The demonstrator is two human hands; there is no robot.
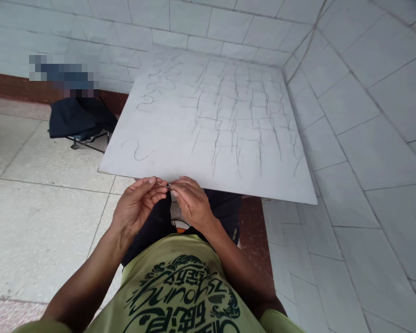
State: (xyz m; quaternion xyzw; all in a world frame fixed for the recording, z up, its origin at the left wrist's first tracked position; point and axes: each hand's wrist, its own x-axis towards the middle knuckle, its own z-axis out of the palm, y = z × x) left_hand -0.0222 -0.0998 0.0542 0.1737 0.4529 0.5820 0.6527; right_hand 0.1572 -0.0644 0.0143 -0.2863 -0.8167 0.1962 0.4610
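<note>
Enclosing a corner of the room, pale, smooth rectangular wall tiles (353, 138) meet in thin dark joints above a speckled stone-like floor (48, 226) cut into large slabs. Against them sits a broad, flat white board (169, 143), matte and straight-edged, its near side just beyond the person's lap. Reddish-brown skirting (253, 224), mottled like marble, bands the foot of the walls. The wearer's yellow-green T-shirt (149, 254) carries dark curling lettering and wave shapes, over dark trousers (149, 231). Left of the board, limp dark cloth (78, 118) drapes a folding frame (96, 144) of slim black tubes, partly hidden by a pixelated patch.

At the board's near edge, the left hand (133, 203) turns its palm inward, thumb and fingertips pinching one end of a thin, pale strand (162, 185). The right hand (192, 203), back upward and fingers bent, pinches the other end, so the strand spans the small gap between them. Fine dark lines (234, 122) run wavering across the board in a loose grid, with separate S-shaped curls (137, 151) to the left; whether they are strands or drawn marks cannot be told.
</note>
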